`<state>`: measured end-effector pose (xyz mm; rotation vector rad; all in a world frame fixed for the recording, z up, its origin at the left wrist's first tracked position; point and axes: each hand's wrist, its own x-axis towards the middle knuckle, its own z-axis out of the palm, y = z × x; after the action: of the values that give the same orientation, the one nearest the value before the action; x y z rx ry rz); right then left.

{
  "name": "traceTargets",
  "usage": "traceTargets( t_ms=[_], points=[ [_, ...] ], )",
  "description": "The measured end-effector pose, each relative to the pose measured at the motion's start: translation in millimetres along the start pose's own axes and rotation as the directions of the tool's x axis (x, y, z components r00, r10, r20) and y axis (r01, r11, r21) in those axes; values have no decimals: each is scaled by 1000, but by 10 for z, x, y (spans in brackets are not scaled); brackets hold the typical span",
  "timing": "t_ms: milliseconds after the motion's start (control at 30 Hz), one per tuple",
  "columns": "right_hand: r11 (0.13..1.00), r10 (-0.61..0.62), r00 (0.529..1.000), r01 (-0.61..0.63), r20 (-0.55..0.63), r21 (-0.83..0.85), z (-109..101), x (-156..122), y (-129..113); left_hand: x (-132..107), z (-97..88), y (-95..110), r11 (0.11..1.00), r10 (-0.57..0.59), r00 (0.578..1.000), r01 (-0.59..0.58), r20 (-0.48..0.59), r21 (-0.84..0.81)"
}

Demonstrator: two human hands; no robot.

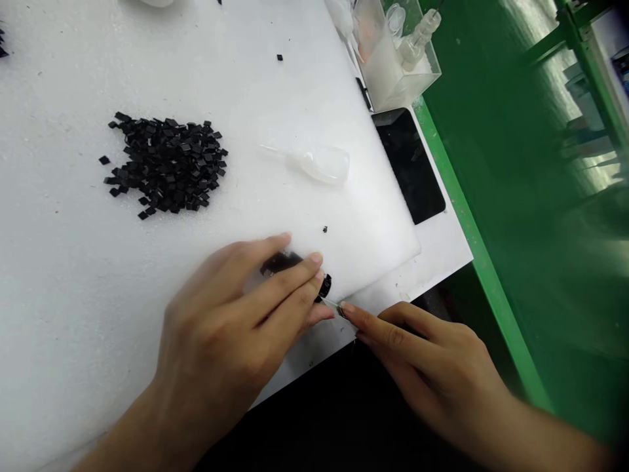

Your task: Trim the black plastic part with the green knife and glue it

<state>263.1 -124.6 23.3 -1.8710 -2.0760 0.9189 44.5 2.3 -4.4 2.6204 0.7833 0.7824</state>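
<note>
My left hand [236, 321] presses a small, flat, dark glossy part [282, 262] against the white foam sheet near its front edge. The fingers lie over the part and hide its middle; the thumb is under its near edge. My right hand [432, 360] is closed in a pinch around a slim, shiny pointed tool [332, 303], whose tip meets the part's right end beside my left fingertips. Most of that tool is hidden by the fingers, so its exact kind does not show. A tiny black scrap [325, 229] lies just beyond the part.
A heap of small black diamond-shaped pieces [171, 164] lies on the foam sheet [98, 275]. Right of it is a translucent dropper bottle [322, 164]. A black phone-like slab [410, 164] and a clear bin [393, 85] holding a needle-tipped bottle [420, 39] line the right edge.
</note>
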Motion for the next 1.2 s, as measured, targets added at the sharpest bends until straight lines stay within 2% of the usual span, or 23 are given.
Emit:
traceTargets(
  t_ms=[333,467,600,767,867,1067,1200],
  points=[
    [996,37,999,-37,2,83,-8,21,-34,23,0,14,1000,-16,1000,16,-8,-11],
    [995,34,995,-43,-97,-91,61,-23,-59,25,20,32,1000,-21,1000,21,-18,0],
    [970,-14,971,-46,-239,-241,167,-49,-91,27,14,51,1000,-18,1000,18,-21,4],
    [932,-65,943,-59,-325,-357,266,-36,-81,36,12,46,1000,14,1000,-13,-20,27],
    [933,-35,922,-109,-387,-344,289,-15,-37,33,22,37,998,34,999,-33,-21,51],
    [960,-75,924,-34,-375,-278,283,-41,-14,20,20,15,999,1,1000,-1,-12,36],
    [987,-8,907,-60,-421,-149,216,-4,-35,9,37,-10,1000,-3,1000,4,-21,17]
  ],
)
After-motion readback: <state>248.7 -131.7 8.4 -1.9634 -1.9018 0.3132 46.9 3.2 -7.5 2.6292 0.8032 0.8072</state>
